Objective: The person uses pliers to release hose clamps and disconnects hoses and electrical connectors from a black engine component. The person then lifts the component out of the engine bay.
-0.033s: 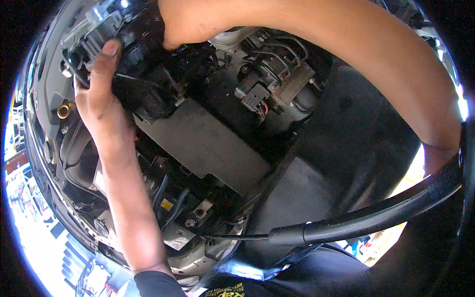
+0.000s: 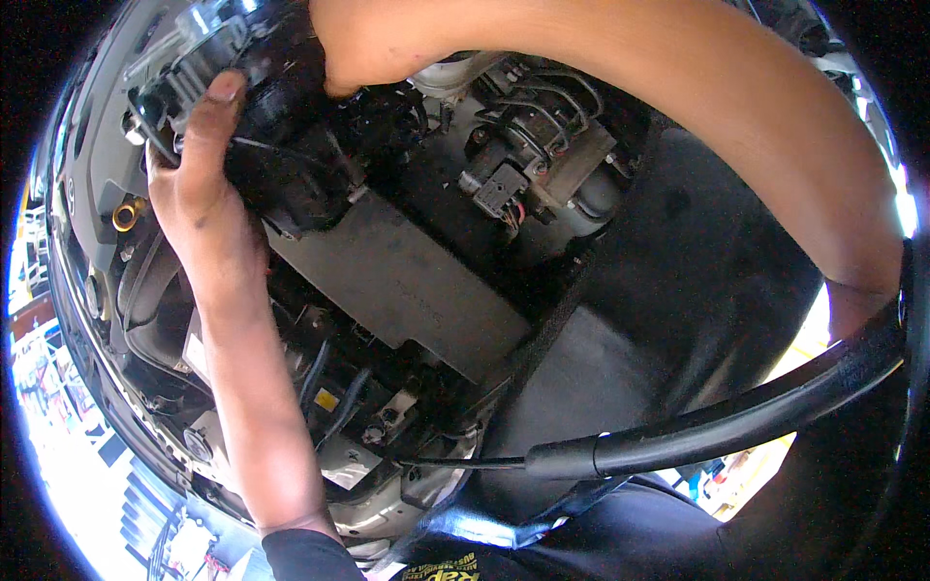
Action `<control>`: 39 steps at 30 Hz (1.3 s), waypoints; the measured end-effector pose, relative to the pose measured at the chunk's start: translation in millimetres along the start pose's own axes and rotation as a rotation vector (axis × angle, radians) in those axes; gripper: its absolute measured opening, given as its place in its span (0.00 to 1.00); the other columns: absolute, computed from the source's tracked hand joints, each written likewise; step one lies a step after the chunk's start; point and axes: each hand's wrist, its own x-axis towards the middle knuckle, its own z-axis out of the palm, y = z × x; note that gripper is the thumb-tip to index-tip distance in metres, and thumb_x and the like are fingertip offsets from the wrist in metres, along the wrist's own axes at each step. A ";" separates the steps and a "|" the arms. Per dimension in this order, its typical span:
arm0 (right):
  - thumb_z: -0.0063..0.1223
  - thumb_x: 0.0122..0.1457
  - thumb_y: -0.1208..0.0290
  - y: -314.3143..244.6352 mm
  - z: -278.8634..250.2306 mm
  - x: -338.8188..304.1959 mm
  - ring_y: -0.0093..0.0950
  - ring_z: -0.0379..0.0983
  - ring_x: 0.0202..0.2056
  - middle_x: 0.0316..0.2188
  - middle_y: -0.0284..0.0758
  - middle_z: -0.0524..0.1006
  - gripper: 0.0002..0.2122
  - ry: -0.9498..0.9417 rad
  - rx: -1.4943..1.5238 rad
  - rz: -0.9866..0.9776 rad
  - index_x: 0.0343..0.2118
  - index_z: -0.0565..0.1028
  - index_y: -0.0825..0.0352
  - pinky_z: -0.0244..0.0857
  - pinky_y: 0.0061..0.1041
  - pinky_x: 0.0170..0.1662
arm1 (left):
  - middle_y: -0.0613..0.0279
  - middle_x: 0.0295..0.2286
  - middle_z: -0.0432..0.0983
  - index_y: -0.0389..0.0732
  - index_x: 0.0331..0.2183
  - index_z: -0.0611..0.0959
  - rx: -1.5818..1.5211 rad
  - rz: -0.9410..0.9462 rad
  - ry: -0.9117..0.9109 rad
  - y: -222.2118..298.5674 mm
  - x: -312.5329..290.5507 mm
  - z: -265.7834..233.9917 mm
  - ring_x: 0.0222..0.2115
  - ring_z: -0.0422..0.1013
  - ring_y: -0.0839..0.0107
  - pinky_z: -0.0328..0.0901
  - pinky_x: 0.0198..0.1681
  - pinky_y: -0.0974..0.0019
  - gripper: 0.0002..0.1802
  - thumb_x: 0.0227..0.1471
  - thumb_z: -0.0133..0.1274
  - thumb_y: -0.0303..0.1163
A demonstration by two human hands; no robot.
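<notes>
At the upper left of the engine bay, a black engine part (image 2: 276, 111) with a ribbed silver metal piece (image 2: 194, 82) lies between my two hands. My left hand (image 2: 199, 165) is closed on its near left side. The thumb presses on the black and silver part while the other fingers go out of sight behind it. My right arm arches over from the right, and the heel of my right hand (image 2: 358, 53) shows against the part's right side. The fingers of that hand are hidden.
A flat black cover (image 2: 397, 271) lies below the part. Right of it sits a metal block with pipes and a connector (image 2: 542, 165). A dark protective sheet (image 2: 678, 271) covers the fender. A thick black tube (image 2: 736, 426) crosses at lower right; a brass-coloured ring (image 2: 126, 215) is near my left wrist.
My left hand and the engine part have shifted very slightly to the right, with the thumb a little higher. My right arm stays in nearly the same place.
</notes>
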 end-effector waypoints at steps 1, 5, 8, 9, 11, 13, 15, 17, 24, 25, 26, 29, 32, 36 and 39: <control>0.51 0.57 0.73 0.9 -2.6 9.2 0.42 0.80 0.47 0.45 0.41 0.83 0.14 -0.124 -0.134 -0.123 0.43 0.85 0.60 0.73 0.42 0.50 | 0.59 0.40 0.81 0.32 0.48 0.81 0.050 0.031 -0.028 1.1 -0.1 2.2 0.40 0.74 0.70 0.66 0.50 0.66 0.31 0.49 0.68 0.43; 0.49 0.60 0.73 5.2 -6.9 46.8 0.40 0.77 0.52 0.52 0.39 0.81 0.18 -0.406 -0.521 -0.432 0.52 0.81 0.58 0.70 0.42 0.55 | 0.58 0.39 0.81 0.31 0.48 0.81 -0.025 -0.059 -0.006 3.9 -1.6 5.1 0.39 0.75 0.69 0.67 0.49 0.66 0.30 0.50 0.67 0.42; 0.48 0.60 0.72 1.0 -6.6 48.2 0.40 0.77 0.53 0.53 0.37 0.80 0.18 -0.323 -0.550 -0.514 0.53 0.80 0.56 0.70 0.42 0.55 | 0.57 0.38 0.82 0.30 0.46 0.82 -0.090 -0.060 -0.028 1.9 -0.7 3.9 0.38 0.77 0.68 0.68 0.49 0.65 0.28 0.51 0.66 0.42; 0.48 0.61 0.71 -0.8 -7.0 47.1 0.39 0.77 0.53 0.53 0.36 0.80 0.18 -0.276 -0.535 -0.538 0.53 0.80 0.55 0.70 0.42 0.55 | 0.56 0.41 0.81 0.30 0.48 0.81 -0.083 -0.060 -0.033 0.8 0.4 2.9 0.40 0.77 0.65 0.68 0.50 0.62 0.28 0.54 0.64 0.43; 0.49 0.61 0.70 -30.0 -19.8 73.7 0.39 0.76 0.53 0.53 0.36 0.80 0.18 -0.812 -0.531 -0.221 0.53 0.80 0.54 0.70 0.41 0.56 | 0.54 0.46 0.81 0.32 0.52 0.80 -0.066 -0.097 -0.043 -2.8 3.8 1.4 0.44 0.77 0.61 0.68 0.53 0.57 0.29 0.59 0.59 0.46; 0.49 0.61 0.70 -31.4 -20.7 69.7 0.38 0.77 0.53 0.52 0.36 0.80 0.18 -0.808 -0.531 -0.173 0.53 0.80 0.54 0.70 0.41 0.55 | 0.54 0.46 0.80 0.32 0.52 0.80 -0.097 -0.093 -0.076 -7.2 8.1 0.0 0.45 0.77 0.61 0.68 0.53 0.57 0.29 0.59 0.59 0.46; 0.49 0.61 0.70 -6.7 -11.3 28.8 0.39 0.78 0.51 0.51 0.36 0.81 0.18 -0.266 -0.533 -0.401 0.53 0.80 0.54 0.71 0.41 0.54 | 0.54 0.46 0.80 0.32 0.52 0.79 -0.126 -0.099 -0.095 -11.1 11.9 -1.9 0.45 0.76 0.61 0.67 0.54 0.57 0.29 0.59 0.58 0.47; 0.50 0.60 0.70 1.8 -11.2 16.5 0.39 0.79 0.48 0.48 0.37 0.82 0.17 -0.212 -0.454 -0.318 0.51 0.82 0.56 0.72 0.41 0.52 | 0.55 0.46 0.80 0.33 0.52 0.79 -0.159 -0.096 -0.139 -14.3 15.1 -3.9 0.46 0.76 0.60 0.67 0.54 0.57 0.29 0.59 0.58 0.47; 0.50 0.60 0.70 -24.4 -21.4 -66.3 0.40 0.81 0.43 0.41 0.40 0.83 0.11 -0.083 0.082 -0.188 0.42 0.81 0.62 0.75 0.41 0.46 | 0.55 0.48 0.79 0.34 0.54 0.78 -0.188 -0.092 -0.202 -15.7 25.2 -3.6 0.46 0.76 0.60 0.67 0.54 0.57 0.31 0.58 0.58 0.48; 0.50 0.60 0.69 -32.9 -21.2 -74.0 0.40 0.81 0.43 0.40 0.40 0.83 0.10 -0.072 0.110 -0.200 0.40 0.81 0.62 0.75 0.41 0.45 | 0.56 0.48 0.79 0.34 0.54 0.77 -0.149 -0.075 -0.191 -15.3 26.5 -2.9 0.46 0.75 0.61 0.67 0.54 0.57 0.31 0.58 0.58 0.48; 0.49 0.60 0.69 -40.8 -21.3 -82.6 0.40 0.81 0.42 0.40 0.41 0.83 0.10 -0.071 0.134 -0.213 0.39 0.81 0.63 0.75 0.41 0.44 | 0.56 0.48 0.78 0.35 0.55 0.77 -0.110 -0.058 -0.178 -14.8 27.8 -2.8 0.47 0.75 0.61 0.67 0.55 0.57 0.32 0.58 0.58 0.48; 0.49 0.60 0.68 -56.1 -21.3 -103.4 0.41 0.81 0.41 0.38 0.42 0.82 0.09 -0.042 0.216 -0.219 0.35 0.80 0.65 0.76 0.41 0.42 | 0.58 0.48 0.79 0.35 0.54 0.78 -0.085 0.028 -0.272 -14.3 31.1 -4.7 0.47 0.75 0.65 0.67 0.54 0.59 0.31 0.56 0.61 0.46; 0.49 0.60 0.68 -74.0 -16.5 -116.6 0.41 0.81 0.40 0.36 0.44 0.82 0.10 0.032 0.318 -0.192 0.31 0.79 0.67 0.76 0.41 0.41 | 0.62 0.39 0.82 0.33 0.45 0.83 -0.061 0.082 -0.281 -14.7 32.3 -9.3 0.39 0.76 0.71 0.66 0.49 0.67 0.25 0.51 0.66 0.42; 0.47 0.61 0.66 -125.9 11.8 -101.3 0.38 0.78 0.41 0.34 0.41 0.79 0.12 0.249 0.519 -0.265 0.30 0.79 0.67 0.75 0.39 0.45 | 0.62 0.40 0.82 0.35 0.46 0.83 -0.036 0.136 -0.243 -15.5 36.5 -7.2 0.40 0.76 0.72 0.66 0.51 0.67 0.22 0.52 0.66 0.38; 0.53 0.60 0.63 -156.3 34.9 -78.8 0.33 0.72 0.46 0.41 0.36 0.74 0.13 0.341 0.404 -0.219 0.41 0.77 0.67 0.70 0.33 0.47 | 0.63 0.41 0.82 0.37 0.47 0.84 -0.026 0.202 -0.237 -14.0 36.4 -0.7 0.42 0.75 0.70 0.65 0.53 0.64 0.21 0.54 0.64 0.37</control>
